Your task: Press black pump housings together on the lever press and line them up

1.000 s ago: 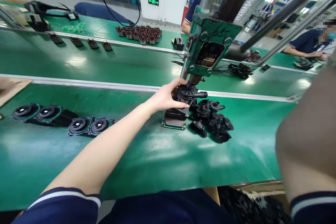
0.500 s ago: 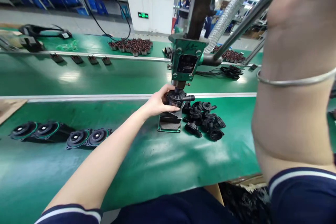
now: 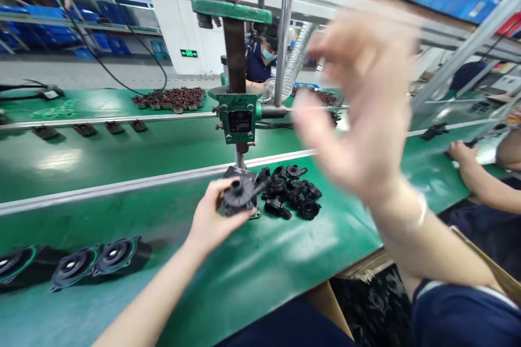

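Note:
My left hand (image 3: 215,217) grips a black plastic pump housing (image 3: 239,195) with a round body, a top port and a side spout. It holds the housing just in front of the green hand press (image 3: 240,119), over the press's base. To the right lies a heap of similar black housings (image 3: 293,190), close to the held one. My right hand (image 3: 358,103) is raised in the air, smeared by motion, its thumb apart from the bent fingers and nothing visible in it.
Black motor bodies with green rings (image 3: 116,255) lie at the left. Several small parts line the metal rail (image 3: 109,119), with copper-coloured parts (image 3: 175,98) behind. A carton of black parts (image 3: 374,303) stands below the bench edge. Another person's hand (image 3: 464,153) is at the right.
My left hand has brought the pump housing out from under the press, towards me. My right hand has come down from the upper right into view. The camera view has shifted.

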{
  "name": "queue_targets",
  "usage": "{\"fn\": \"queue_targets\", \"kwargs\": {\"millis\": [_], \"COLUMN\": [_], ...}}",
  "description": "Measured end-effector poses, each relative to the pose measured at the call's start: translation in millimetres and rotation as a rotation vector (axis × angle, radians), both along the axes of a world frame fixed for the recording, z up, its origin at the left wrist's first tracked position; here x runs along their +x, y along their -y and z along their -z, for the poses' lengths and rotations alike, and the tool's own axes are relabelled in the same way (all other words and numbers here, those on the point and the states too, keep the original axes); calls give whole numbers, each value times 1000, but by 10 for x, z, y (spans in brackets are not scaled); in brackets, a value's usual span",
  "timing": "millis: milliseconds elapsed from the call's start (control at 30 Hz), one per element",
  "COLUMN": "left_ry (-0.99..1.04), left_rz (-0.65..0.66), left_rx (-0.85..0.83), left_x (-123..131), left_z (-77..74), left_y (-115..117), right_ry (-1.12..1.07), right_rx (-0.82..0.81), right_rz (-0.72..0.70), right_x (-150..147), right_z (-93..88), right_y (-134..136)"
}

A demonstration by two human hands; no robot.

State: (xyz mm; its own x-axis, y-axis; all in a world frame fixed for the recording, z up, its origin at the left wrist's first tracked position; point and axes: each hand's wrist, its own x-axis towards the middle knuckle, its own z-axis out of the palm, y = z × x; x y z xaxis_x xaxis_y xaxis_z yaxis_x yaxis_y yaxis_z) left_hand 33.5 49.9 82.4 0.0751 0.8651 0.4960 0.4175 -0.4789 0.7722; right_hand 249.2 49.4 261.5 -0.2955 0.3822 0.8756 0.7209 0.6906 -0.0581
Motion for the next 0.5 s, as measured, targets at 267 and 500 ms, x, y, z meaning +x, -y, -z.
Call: {"fn": "queue_targets", "kwargs": {"millis": [267, 500], "left_ry": [-49, -570], "left_rz": [343, 205], "left_rx": [192, 75], "left_x": [620, 6], "left_z": [268, -143], "left_y": [624, -406], "right_ry": [351, 44], "right_rx": [-330, -630], "right_rz": [-7, 879], "right_x": [322, 2243], "right_z": [1498, 1925], "right_y": [708, -127]}}
